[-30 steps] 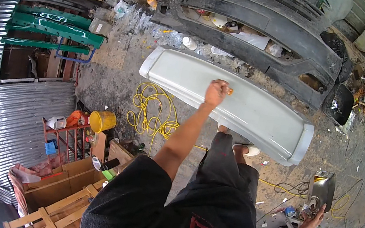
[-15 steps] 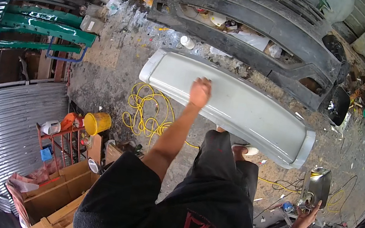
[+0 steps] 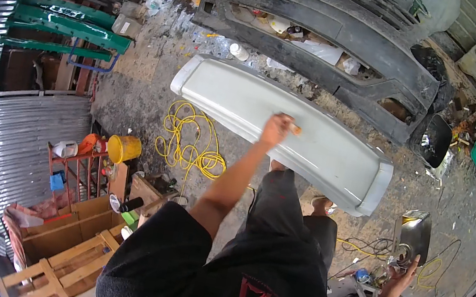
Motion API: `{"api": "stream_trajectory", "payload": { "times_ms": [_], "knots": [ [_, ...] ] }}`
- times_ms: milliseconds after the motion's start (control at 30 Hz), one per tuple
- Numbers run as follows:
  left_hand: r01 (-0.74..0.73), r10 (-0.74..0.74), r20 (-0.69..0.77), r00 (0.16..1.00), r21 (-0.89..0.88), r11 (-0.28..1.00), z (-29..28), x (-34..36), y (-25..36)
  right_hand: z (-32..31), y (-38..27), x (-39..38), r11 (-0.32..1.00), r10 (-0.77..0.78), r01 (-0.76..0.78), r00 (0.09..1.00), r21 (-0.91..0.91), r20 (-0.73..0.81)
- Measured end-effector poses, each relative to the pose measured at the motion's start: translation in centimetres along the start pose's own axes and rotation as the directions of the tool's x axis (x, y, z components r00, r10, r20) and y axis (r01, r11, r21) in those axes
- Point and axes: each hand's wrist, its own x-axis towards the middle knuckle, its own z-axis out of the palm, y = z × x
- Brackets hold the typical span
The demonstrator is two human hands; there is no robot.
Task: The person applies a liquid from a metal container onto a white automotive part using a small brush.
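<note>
A long, glossy pale grey vehicle panel (image 3: 240,95) lies across the middle in front of me, its lighter ends turned down. Over its middle is my left hand (image 3: 276,131), fingers curled closed. A small tan piece (image 3: 296,130) sticks out past the fingers; its kind is too unclear to name. Out to the right, my right hand (image 3: 401,281) grips the near end of a shiny rectangular metal can (image 3: 415,236), whose round opening or cap faces up near the fingers.
Beyond the panel lies a big dark bumper (image 3: 309,22) with a white bottle (image 3: 239,52) beside it. A coiled yellow cord (image 3: 189,140) rests on the floor. Left are a yellow bucket (image 3: 124,149) and wooden crate (image 3: 57,269); green parts (image 3: 69,29) hang by the corrugated wall.
My left hand has moved right and slightly nearer along the panel, and the tan piece now shows. My view has shifted a little. The metal can stays with my right hand.
</note>
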Motion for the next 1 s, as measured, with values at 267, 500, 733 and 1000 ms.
{"api": "stream_trajectory", "payload": {
  "times_ms": [267, 500, 733, 1000],
  "knots": [
    [0.038, 0.257, -0.395, 0.882, 0.603, 0.797, -7.2, 1.6, -1.2, -5.4, -1.2, 8.4, 0.996, 0.042, -0.043, 0.999, -0.077, -0.004],
    [-0.242, 0.331, -0.063, 0.941, 0.558, 0.794, 5.2, -5.0, 3.6, -2.6, -4.3, 11.8, 0.99, 0.141, -0.142, 0.984, -0.003, 0.107],
    [-0.097, 0.103, -0.174, 0.979, 0.041, 0.994, 3.6, -5.1, 5.2, 1.0, -6.2, 11.1, 0.993, 0.119, -0.12, 0.981, -0.007, 0.152],
    [0.142, -0.081, -0.296, 0.952, 0.19, 0.971, -7.4, -2.0, -1.2, 4.5, -8.8, 9.6, 0.995, 0.095, -0.091, 0.985, -0.033, 0.142]
  ]
}}
